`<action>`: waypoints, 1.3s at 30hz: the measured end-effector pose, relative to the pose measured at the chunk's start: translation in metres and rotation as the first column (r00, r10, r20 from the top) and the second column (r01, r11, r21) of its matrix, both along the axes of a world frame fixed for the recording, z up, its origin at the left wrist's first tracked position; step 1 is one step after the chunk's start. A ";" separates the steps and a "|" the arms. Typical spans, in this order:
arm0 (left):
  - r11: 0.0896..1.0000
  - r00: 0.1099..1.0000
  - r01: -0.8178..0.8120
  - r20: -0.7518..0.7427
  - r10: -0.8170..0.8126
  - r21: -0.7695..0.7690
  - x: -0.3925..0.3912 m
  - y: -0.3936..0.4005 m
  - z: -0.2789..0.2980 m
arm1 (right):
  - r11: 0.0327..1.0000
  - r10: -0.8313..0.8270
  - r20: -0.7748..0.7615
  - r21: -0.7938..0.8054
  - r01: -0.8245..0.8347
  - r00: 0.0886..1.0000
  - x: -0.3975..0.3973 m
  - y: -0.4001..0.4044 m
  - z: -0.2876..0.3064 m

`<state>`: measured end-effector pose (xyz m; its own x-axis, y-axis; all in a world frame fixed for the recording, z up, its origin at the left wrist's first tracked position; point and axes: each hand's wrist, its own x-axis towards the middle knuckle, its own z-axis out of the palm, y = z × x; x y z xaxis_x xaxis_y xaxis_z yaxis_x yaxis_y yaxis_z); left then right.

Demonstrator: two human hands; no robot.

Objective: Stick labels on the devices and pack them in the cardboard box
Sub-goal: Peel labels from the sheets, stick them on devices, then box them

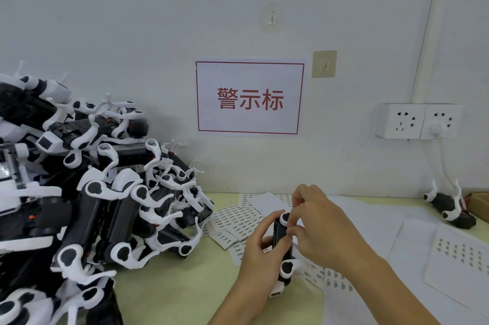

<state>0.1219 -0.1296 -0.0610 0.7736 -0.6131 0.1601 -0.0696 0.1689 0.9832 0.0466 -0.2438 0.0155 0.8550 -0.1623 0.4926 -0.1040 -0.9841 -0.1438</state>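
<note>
While the small black-and-white plastic device (282, 245) stands upright just above the pale green tabletop (169, 287), at about five o'clock in the view, the person seems to be pressing a label onto its upper end. To do this well, they should probably keep the body steady, lay the label flat and rub it down from one edge so it neither creases nor lifts. The left hand (255, 250) grips the device from its nine o'clock side, fingers wrapped around the dark middle. The right hand (321, 229) comes in from three o'clock, its fingertips (291, 221) pinched together against the white top part; the label itself is hidden. Printed sheets of small white labels (235, 218) lie behind, at twelve o'clock. A large heap of matching devices (105, 192) fills nine o'clock, and one lone device (447, 209) lies at two o'clock near the brown cardboard box (480, 204)
</note>
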 end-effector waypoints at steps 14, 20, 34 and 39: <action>1.000 1.000 0.004 -0.006 -0.004 -0.012 -0.002 0.002 0.003 | 0.991 -0.114 0.022 -0.068 0.115 0.993 0.000 0.005 0.001; 1.000 1.000 0.019 0.003 -0.019 -0.024 -0.003 0.002 0.005 | 0.979 -0.193 0.005 -0.060 0.193 0.981 0.002 0.007 0.002; 0.999 0.999 0.039 0.019 -0.039 -0.010 -0.005 0.003 0.006 | 0.955 -0.280 0.033 -0.092 0.282 0.959 0.000 0.002 0.008; 0.998 0.995 0.053 -0.080 -0.057 -0.046 -0.002 0.005 0.003 | 0.977 -0.210 -0.045 0.032 0.212 0.977 -0.006 -0.008 0.008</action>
<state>0.1201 -0.1251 -0.0578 0.7507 -0.6487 0.1253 0.0211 0.2132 0.9768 0.0409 -0.2522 0.0240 0.8187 -0.3584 0.4487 -0.3154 -0.9336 -0.1702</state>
